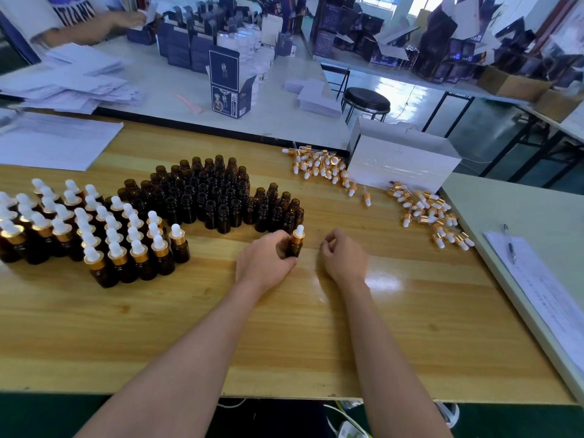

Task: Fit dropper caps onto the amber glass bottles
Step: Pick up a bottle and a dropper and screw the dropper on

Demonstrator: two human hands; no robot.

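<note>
Fingers (282,248) of the left hand (264,263) curl round the lower body of one capped bottle (296,245), thumb side toward the camera, so the hand hides most of the amber glass. The right hand (343,259) lies just beside it on the table (284,327), apart from the bottle, its fingers loosely curled with nothing seen in them. Just behind the held bottle stands a crowd of open bottles (215,197), the nearest of them close against its far side. To the left, across a strip of bare wood, is the block of finished bottles (94,229) with white bulbs and gold collars. Loose caps lie in two heaps, one (319,167) at the far edge and one (433,213) to the right, well apart from both hands, with a white box (401,162) between and behind them. Paper sheets (53,143) cover the far left corner, and a pen (509,245) rests on a form on the grey table at right. A blue carton (229,86), a stool (366,101) and another person's arm (85,30) show beyond. The held bottle stands upright, long axis vertical, white bulb pointing up and gold collar seated on the neck; whether its base touches the wood cannot be told.
</note>
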